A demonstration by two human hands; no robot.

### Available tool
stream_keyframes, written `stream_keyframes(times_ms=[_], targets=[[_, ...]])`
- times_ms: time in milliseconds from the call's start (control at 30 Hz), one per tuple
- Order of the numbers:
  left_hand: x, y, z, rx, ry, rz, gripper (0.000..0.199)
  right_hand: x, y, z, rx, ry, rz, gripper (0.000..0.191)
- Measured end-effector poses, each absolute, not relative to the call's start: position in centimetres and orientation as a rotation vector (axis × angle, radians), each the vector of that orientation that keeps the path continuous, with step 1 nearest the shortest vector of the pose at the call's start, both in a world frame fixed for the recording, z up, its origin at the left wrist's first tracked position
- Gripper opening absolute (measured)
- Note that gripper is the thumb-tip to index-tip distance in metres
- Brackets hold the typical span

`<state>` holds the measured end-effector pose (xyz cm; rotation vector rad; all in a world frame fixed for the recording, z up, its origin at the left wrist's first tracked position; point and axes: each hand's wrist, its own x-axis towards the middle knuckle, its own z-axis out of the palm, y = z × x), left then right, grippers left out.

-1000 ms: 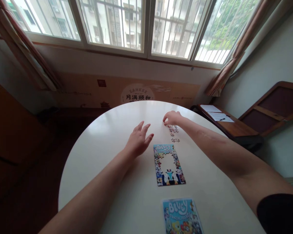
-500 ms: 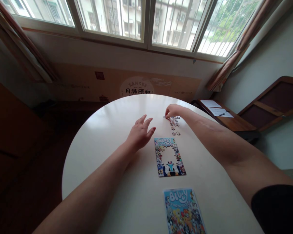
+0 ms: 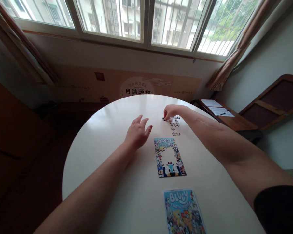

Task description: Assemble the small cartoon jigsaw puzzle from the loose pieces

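My right hand (image 3: pixel 170 112) is at the far side of the white round table, fingers pinched on a small jigsaw piece (image 3: pixel 163 119) at the left end of the loose pieces. Several loose jigsaw pieces (image 3: pixel 175 124) lie just below and right of that hand. My left hand (image 3: pixel 137 131) hovers over or rests on the table, I cannot tell which, with fingers spread and nothing in them. To its lower right lies a partly assembled jigsaw puzzle (image 3: pixel 159 162), its frame joined around a gap in the middle.
A picture card (image 3: pixel 184 208) with matching art lies nearer me on the white table (image 3: pixel 95 162). Beyond the table's right edge, papers (image 3: pixel 221 111) and a pen rest on a wooden chair seat (image 3: pixel 244 122). Windows and a wall stand behind.
My left hand has shifted slightly left. My right hand, with the jigsaw piece at its fingertips, has moved a little left, away from the other loose pieces.
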<state>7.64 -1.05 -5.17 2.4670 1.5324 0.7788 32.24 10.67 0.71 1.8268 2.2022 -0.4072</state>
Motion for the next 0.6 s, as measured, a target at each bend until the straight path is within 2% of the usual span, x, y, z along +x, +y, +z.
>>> stream_keyframes(times_ms=[300,500,600], targets=[[7.4,-0.6,-5.8,2.483,1.561,0.737,0.048,32.0,9.6,2.7,1.714,2.287,-0.760,0.026],[7.5,-1.6,-4.4,2.564,1.403,1.102,0.023,31.9,4.8,4.1,1.628,2.239,-1.241,0.033],[8.0,-2.6,-3.4,2.657,1.121,1.270,0.018,32.4,1.8,4.6,1.622,2.097,-1.600,0.032]])
